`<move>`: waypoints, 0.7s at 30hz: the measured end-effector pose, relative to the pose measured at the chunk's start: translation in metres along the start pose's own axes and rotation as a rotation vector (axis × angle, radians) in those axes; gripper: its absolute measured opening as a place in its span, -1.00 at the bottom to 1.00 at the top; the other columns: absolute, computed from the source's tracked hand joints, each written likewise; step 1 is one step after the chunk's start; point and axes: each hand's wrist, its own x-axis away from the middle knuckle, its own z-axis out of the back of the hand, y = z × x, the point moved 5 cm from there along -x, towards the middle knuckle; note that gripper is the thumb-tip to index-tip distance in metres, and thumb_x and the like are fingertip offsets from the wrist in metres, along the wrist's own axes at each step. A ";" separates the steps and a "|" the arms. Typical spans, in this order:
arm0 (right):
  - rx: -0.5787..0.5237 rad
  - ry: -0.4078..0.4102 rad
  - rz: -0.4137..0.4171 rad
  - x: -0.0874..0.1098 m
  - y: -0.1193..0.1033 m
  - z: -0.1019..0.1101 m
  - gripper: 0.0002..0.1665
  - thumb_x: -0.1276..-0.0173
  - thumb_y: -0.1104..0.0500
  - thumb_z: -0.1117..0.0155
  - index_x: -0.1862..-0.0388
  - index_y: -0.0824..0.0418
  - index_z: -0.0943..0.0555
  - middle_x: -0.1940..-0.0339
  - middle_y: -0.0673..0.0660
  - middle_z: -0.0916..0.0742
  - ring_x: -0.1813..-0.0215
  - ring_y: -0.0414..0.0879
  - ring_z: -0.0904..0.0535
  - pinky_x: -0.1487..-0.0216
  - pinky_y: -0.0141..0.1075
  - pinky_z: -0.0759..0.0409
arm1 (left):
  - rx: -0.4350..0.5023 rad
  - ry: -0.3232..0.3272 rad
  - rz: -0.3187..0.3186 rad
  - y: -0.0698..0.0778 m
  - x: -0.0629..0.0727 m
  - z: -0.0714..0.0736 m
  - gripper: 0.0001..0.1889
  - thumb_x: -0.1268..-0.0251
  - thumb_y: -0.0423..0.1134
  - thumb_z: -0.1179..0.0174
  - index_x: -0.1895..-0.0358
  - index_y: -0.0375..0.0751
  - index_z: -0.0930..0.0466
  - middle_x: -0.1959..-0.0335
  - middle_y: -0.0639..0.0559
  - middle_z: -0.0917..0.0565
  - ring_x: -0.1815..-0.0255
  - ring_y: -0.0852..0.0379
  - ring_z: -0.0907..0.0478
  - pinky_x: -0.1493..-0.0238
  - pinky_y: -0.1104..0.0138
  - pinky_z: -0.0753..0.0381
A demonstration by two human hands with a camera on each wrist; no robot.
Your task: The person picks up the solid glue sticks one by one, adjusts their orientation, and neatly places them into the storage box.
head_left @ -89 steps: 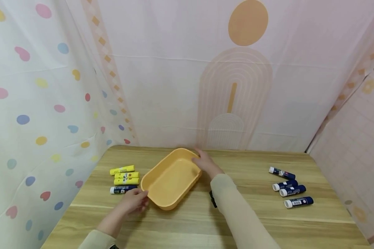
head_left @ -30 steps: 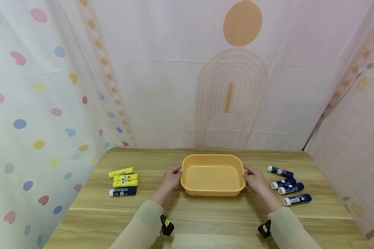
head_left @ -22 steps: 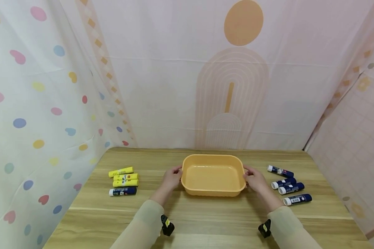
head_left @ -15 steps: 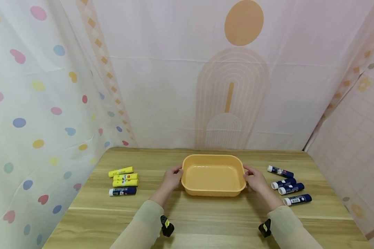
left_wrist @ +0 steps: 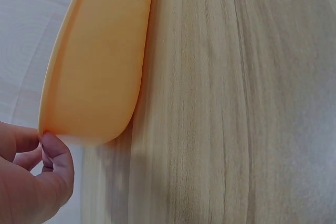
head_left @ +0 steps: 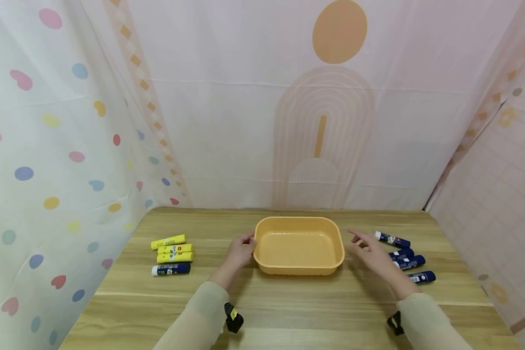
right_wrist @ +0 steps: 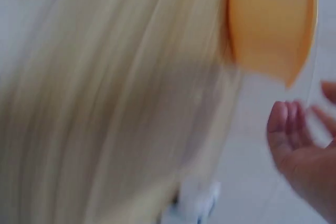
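Observation:
An orange-yellow plastic basin [head_left: 298,270] with rounded corners stands on the wooden table, its long side facing me. My left hand [head_left: 239,252] pinches the rim at its left end; the left wrist view shows thumb and fingers on that edge of the basin [left_wrist: 100,61]. My right hand [head_left: 371,253] hovers just off the basin's right end, fingers loosely spread and holding nothing. In the right wrist view a gap separates this hand [right_wrist: 302,148] from the basin [right_wrist: 270,19]. Behind the right hand and wrist, several dark blue glue sticks [head_left: 393,239] lie partly hidden.
On the table's left lie yellow glue sticks [head_left: 175,257] and one dark blue glue stick [head_left: 170,269] with a white end. The wooden table [head_left: 288,306] reaches back to a patterned curtain [head_left: 227,146]. A blurred blue-and-white object [right_wrist: 197,203] shows low in the right wrist view.
Earlier the basin stood slanted farther left; both hands turned it straight and brought it right. Since half a second ago, my right hand has let go and moved right; the left stays.

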 end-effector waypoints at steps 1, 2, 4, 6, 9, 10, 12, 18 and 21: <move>0.043 0.004 0.056 0.005 0.001 0.007 -0.47 -0.42 0.11 -0.12 -0.33 0.24 -0.38 0.00 0.27 -0.56 0.01 0.13 -0.49 0.14 -0.13 -0.55 | 0.000 0.002 -0.001 0.000 0.000 0.000 -0.60 -0.37 -0.44 0.01 -0.26 -0.39 -0.39 0.25 -0.10 -0.45 0.49 0.20 -0.37 0.50 0.38 -0.48; 0.098 0.010 0.112 0.010 0.002 0.014 -0.48 -0.40 0.11 -0.16 -0.30 0.20 -0.43 -0.03 0.26 -0.56 -0.03 0.16 -0.47 0.10 -0.05 -0.55 | 0.002 0.005 0.003 0.000 0.000 0.000 -0.60 -0.37 -0.44 0.01 -0.25 -0.38 -0.40 0.26 -0.09 -0.44 0.48 0.20 -0.38 0.49 0.38 -0.49; 0.213 0.017 0.225 0.022 0.004 0.027 -0.51 -0.34 0.15 -0.23 -0.25 0.14 -0.49 -0.09 0.25 -0.56 -0.10 0.20 -0.44 0.03 0.09 -0.51 | 0.005 0.008 -0.002 0.001 0.000 0.000 -0.60 -0.37 -0.44 0.01 -0.25 -0.39 -0.40 0.26 -0.10 -0.44 0.47 0.19 -0.38 0.47 0.37 -0.52; 0.338 0.039 0.327 0.034 0.008 0.039 -0.48 -0.23 0.20 -0.33 -0.20 0.10 -0.53 -0.09 0.21 -0.58 -0.12 0.18 -0.43 0.02 0.13 -0.49 | 0.006 0.011 -0.005 0.001 0.000 0.000 -0.61 -0.37 -0.44 0.01 -0.25 -0.41 -0.40 0.26 -0.11 -0.44 0.46 0.19 -0.39 0.46 0.36 -0.55; 0.473 0.068 0.457 0.052 0.016 0.053 -0.38 -0.05 0.27 -0.45 -0.16 0.05 -0.57 -0.01 0.13 -0.61 0.00 0.06 -0.47 0.09 0.00 -0.49 | 0.003 0.011 -0.007 0.001 0.000 0.000 -0.61 -0.37 -0.44 0.01 -0.25 -0.42 -0.40 0.26 -0.12 -0.44 0.45 0.18 -0.39 0.45 0.34 -0.56; 0.508 0.076 0.485 0.057 0.020 0.057 -0.34 0.00 0.27 -0.48 -0.15 0.03 -0.57 0.01 0.11 -0.61 0.03 0.03 -0.48 0.13 -0.03 -0.49 | 0.003 0.012 -0.005 0.001 0.000 0.000 -0.61 -0.37 -0.44 0.01 -0.25 -0.40 -0.40 0.25 -0.11 -0.44 0.45 0.19 -0.39 0.44 0.33 -0.56; 0.569 0.089 0.519 0.066 0.028 0.063 -0.31 0.06 0.27 -0.52 -0.14 -0.01 -0.59 0.05 0.06 -0.62 0.08 -0.01 -0.49 0.18 -0.08 -0.48 | 0.002 0.011 -0.003 0.001 0.000 0.000 -0.61 -0.38 -0.44 0.01 -0.25 -0.39 -0.40 0.25 -0.11 -0.45 0.46 0.19 -0.39 0.43 0.32 -0.56; 0.637 0.021 0.474 0.083 0.052 0.073 -0.40 0.06 0.26 -0.51 -0.05 -0.01 -0.64 0.10 0.04 -0.64 0.12 0.00 -0.55 0.21 -0.09 -0.57 | 0.005 0.003 0.000 0.000 0.001 -0.001 -0.61 -0.39 -0.43 0.02 -0.26 -0.38 -0.40 0.24 -0.11 -0.45 0.46 0.19 -0.40 0.43 0.31 -0.57; 0.681 -0.024 0.462 0.087 0.062 0.075 -0.43 0.07 0.27 -0.50 0.00 -0.03 -0.66 0.15 0.01 -0.65 0.17 -0.01 -0.58 0.23 -0.09 -0.58 | 0.011 0.003 0.003 -0.001 0.000 -0.002 -0.60 -0.40 -0.43 0.03 -0.27 -0.35 -0.40 0.24 -0.10 -0.43 0.46 0.19 -0.38 0.45 0.34 -0.54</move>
